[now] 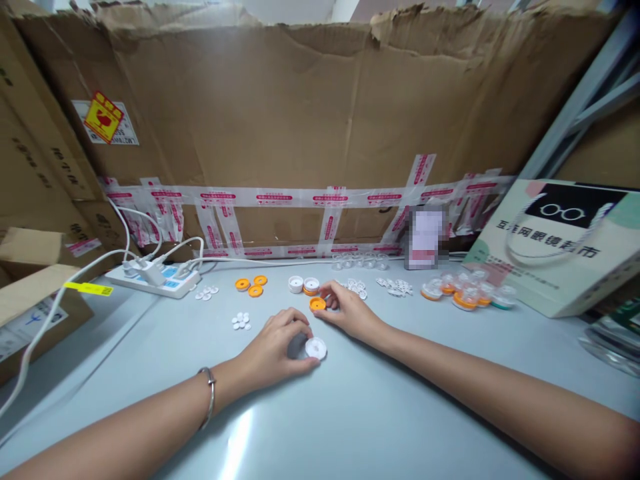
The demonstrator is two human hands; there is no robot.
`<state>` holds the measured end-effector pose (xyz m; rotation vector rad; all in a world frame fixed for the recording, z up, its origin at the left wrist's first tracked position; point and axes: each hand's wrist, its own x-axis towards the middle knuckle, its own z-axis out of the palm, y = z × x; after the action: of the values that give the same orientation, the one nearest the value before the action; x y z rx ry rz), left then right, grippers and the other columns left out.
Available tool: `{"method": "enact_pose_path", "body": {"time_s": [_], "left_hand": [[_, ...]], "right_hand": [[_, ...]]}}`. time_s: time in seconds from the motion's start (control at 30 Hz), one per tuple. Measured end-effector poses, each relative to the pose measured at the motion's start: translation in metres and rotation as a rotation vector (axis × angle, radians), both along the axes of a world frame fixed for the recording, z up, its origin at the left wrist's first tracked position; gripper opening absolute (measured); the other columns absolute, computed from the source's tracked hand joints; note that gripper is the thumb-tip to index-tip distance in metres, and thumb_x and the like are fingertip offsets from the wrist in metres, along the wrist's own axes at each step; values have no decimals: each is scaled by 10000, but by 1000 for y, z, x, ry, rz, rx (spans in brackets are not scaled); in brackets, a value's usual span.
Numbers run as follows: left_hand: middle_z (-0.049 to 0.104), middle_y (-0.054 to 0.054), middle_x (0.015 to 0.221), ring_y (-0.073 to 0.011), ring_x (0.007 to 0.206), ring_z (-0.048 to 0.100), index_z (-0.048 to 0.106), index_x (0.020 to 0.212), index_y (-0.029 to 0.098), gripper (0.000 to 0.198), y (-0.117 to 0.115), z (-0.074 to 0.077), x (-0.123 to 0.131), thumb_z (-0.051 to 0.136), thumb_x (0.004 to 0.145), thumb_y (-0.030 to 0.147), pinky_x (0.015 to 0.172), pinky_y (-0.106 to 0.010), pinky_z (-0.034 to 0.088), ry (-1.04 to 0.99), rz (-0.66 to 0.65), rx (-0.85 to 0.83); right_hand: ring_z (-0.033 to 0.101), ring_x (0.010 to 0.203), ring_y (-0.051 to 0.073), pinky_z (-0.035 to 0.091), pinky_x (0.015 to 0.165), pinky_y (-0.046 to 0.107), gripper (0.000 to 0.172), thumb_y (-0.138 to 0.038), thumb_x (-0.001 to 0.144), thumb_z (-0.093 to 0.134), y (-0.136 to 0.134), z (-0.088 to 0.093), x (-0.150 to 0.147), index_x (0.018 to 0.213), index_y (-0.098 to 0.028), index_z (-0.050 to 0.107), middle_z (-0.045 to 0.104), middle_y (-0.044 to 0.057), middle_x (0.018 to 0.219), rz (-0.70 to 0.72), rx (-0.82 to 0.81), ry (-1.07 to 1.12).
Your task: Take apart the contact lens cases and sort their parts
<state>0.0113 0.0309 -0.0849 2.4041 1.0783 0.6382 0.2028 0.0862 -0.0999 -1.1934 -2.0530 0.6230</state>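
My left hand (pixel 274 348), with a bracelet on the wrist, rests on the grey table (pixel 350 413), its fingers curled around a white round cap (pixel 316 347). My right hand (pixel 346 308) lies further back, its fingertips pinching an orange ring (pixel 317 304) flat on the table. Just behind stand a white cap (pixel 296 284) and a white cap with an orange ring inside (pixel 311 285). Three more orange rings (pixel 251 285) lie to the left, with small white discs (pixel 241 321) in front of them.
A power strip (pixel 155 277) with plugs and white cables sits at the back left beside cardboard boxes (pixel 35 293). More white discs (pixel 395 287), finished clear-and-orange pieces (pixel 465 293) and a paper bag (pixel 565 247) lie at the right. A taped cardboard wall (pixel 300 133) closes off the back.
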Motion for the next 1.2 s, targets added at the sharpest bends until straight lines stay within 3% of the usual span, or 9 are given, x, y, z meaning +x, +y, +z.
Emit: {"method": "enact_pose_path", "body": {"time_s": [0.17,0.33,0.4,0.5,0.63,0.73,0.87,1.03,1.2], "left_hand": [[517,-56,1021,-208,967,504,578,915,201,230,0,1,-2,646,716,296,882,-360,394,-6,-2,-1],[519,-58,1027,-209,973,503,580,923,203,237,1,1,-3,646,718,302,879,-355,392,-11,-7,-3],[520,-55,1033,-209,983,500,580,940,207,246,1,0,-3,642,721,300,877,-353,388,-13,-16,4],[525,-48,1036,-214,998,494,583,958,214,256,0,1,-2,638,716,276,880,-361,371,12,-18,16],[519,-47,1071,-229,1026,475,566,1016,231,345,-2,8,-1,658,686,271,894,-379,340,50,-12,28],[526,-43,1057,-223,1009,479,569,994,225,318,-4,12,-1,654,693,285,878,-364,342,54,-23,48],[571,-21,892,-180,875,522,608,846,206,91,-2,10,-1,587,778,263,790,-318,367,61,-8,35],[588,-8,734,-139,698,540,638,729,171,95,1,5,4,623,749,263,633,-240,400,15,87,-137],[625,6,664,-128,607,547,654,720,163,106,0,12,8,629,685,259,538,-212,385,64,208,-312]], "right_hand": [[510,677,122,428,644,261,268,-246,692,644,13,-5,-10,887,-191,469,555,-3,830,-24,8,45],[480,661,115,419,630,259,228,-310,740,613,-3,3,-3,874,-187,477,531,18,876,-33,20,83],[472,655,116,416,617,251,204,-323,761,592,-16,8,3,871,-188,486,519,9,835,80,-11,70],[487,726,135,430,656,254,355,-365,660,699,-32,12,12,899,-191,503,500,6,837,300,-68,-2],[507,851,163,436,764,288,407,-351,637,727,-39,11,15,970,-198,550,500,25,905,388,-90,-36],[516,850,161,440,771,292,362,-319,687,691,-39,9,12,1013,-201,587,501,35,914,394,-99,-34],[518,796,158,444,724,281,278,-305,688,698,-40,5,8,929,-184,632,512,33,858,350,-73,-31],[516,754,157,432,675,271,224,-331,669,720,-47,5,4,795,-186,604,527,17,797,262,-45,-46],[515,732,155,419,651,263,216,-301,666,728,-54,7,-2,755,-177,575,531,15,776,241,-13,-80]]}}
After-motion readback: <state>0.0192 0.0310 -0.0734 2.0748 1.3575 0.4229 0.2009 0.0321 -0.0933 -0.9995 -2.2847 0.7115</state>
